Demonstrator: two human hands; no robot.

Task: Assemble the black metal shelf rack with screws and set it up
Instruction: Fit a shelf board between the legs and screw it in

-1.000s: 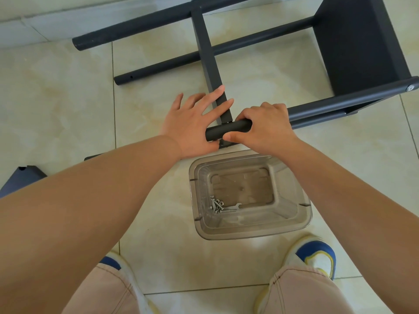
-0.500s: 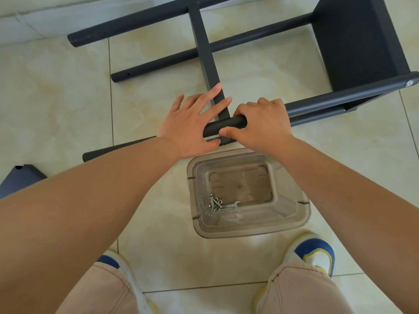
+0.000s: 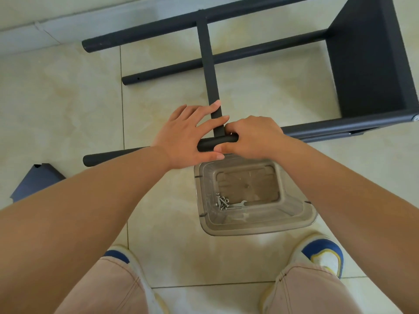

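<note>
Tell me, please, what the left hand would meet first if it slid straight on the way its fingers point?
Probably the black crossbar: the left hand has its fingers straight, pointing up-right, with the fingertips already at that bar. Height above it is unclear.

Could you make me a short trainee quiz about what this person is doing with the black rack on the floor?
1. True or false: the right hand is curled round the near black tube.
2. Where do the loose screws lie? A) on the tiles B) in the clear plastic bin C) in the left hand
3. Fill in: the left hand's fingers lie straight across the black ______ that meets the near tube.

Key: 1 true; 2 B; 3 crossbar.
</note>
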